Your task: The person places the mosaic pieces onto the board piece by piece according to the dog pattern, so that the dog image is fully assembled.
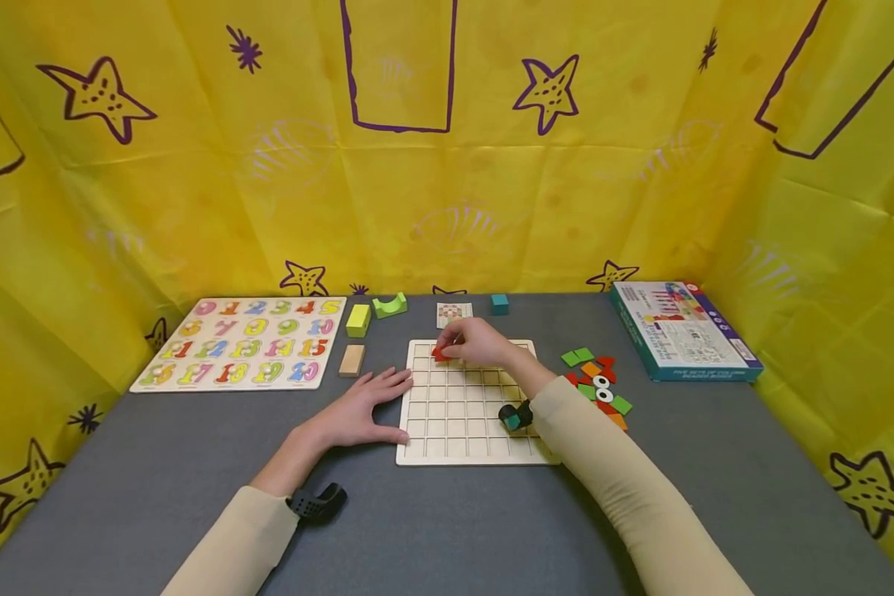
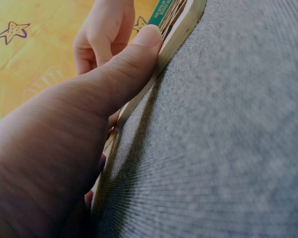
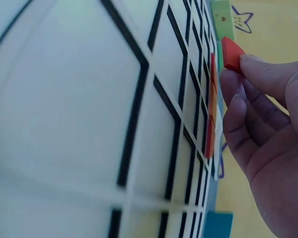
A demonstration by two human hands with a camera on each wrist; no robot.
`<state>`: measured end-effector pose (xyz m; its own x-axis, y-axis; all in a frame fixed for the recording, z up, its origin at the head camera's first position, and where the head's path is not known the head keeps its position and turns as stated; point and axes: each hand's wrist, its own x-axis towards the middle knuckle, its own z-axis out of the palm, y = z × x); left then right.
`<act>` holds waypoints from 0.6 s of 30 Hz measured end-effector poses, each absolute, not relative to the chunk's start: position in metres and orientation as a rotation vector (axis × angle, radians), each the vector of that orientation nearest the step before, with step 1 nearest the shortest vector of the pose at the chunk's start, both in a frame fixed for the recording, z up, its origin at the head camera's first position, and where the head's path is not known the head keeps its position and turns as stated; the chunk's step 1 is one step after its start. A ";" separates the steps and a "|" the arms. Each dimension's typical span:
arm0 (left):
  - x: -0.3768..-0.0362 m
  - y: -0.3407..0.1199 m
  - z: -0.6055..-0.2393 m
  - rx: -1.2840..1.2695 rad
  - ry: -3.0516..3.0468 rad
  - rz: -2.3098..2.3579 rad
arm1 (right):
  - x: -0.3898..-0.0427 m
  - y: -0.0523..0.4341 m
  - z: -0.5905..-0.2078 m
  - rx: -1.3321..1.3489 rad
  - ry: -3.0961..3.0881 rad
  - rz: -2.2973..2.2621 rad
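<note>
A wooden grid board lies flat on the grey table. Along its left edge rests my left hand, fingers and thumb spread; the left wrist view shows the thumb against the board's rim. Above the far left part of the grid, my right hand pinches a small red tile between thumb and fingertips. Red and orange tiles lie on the board beyond that hand in the right wrist view. In the head view the right hand hides part of the grid's far rows.
Several loose tiles lie right of the board. A pattern card and teal cube stand behind it. A number puzzle, green blocks and a wooden block are left, a box right.
</note>
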<state>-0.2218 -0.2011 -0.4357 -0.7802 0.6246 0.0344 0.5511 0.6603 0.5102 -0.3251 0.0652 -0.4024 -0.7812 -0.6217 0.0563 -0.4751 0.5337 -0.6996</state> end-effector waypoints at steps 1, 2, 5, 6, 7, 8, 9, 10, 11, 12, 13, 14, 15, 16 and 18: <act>-0.222 -0.201 -0.436 0.973 2.731 0.769 | -0.326 0.063 -0.403 -0.939 2.570 -1.079; -0.221 -0.201 -0.436 0.972 2.732 0.769 | -0.327 0.061 -0.404 -0.949 2.567 -1.078; -0.221 -0.201 -0.436 0.976 2.731 0.774 | -0.328 0.057 -0.406 -0.959 2.566 -1.071; -0.221 -0.201 -0.436 0.977 2.730 0.770 | -0.328 0.056 -0.407 -0.958 2.566 -1.069; -0.221 -0.201 -0.437 0.978 2.730 0.765 | -0.328 0.055 -0.406 -0.954 2.567 -1.070; -0.222 -0.202 -0.437 0.977 2.732 0.758 | -0.328 0.054 -0.406 -0.950 2.572 -1.067; -0.222 -0.202 -0.437 0.977 2.734 0.751 | -0.328 0.053 -0.406 -0.943 2.578 -1.063; -0.222 -0.202 -0.438 0.976 2.735 0.742 | -0.328 0.052 -0.406 -0.940 2.580 -1.062; -0.222 -0.202 -0.438 0.976 2.737 0.733 | -0.328 0.051 -0.406 -0.934 2.580 -1.063; -0.222 -0.203 -0.437 0.977 2.740 0.722 | -0.328 0.049 -0.405 -0.936 2.582 -1.062; -0.222 -0.203 -0.437 0.977 2.741 0.718 | -0.328 0.048 -0.405 -0.941 2.585 -1.060; -0.222 -0.203 -0.437 0.977 2.742 0.712 | -0.328 0.046 -0.405 -0.952 2.587 -1.056; -0.222 -0.203 -0.437 0.977 2.742 0.709 | -0.328 0.045 -0.405 -0.965 2.588 -1.053; -0.222 -0.203 -0.436 0.975 2.742 0.709 | -0.328 0.043 -0.405 -0.981 2.591 -1.050; -0.222 -0.202 -0.435 0.963 2.740 0.712 | -0.329 0.040 -0.405 -1.015 2.596 -1.048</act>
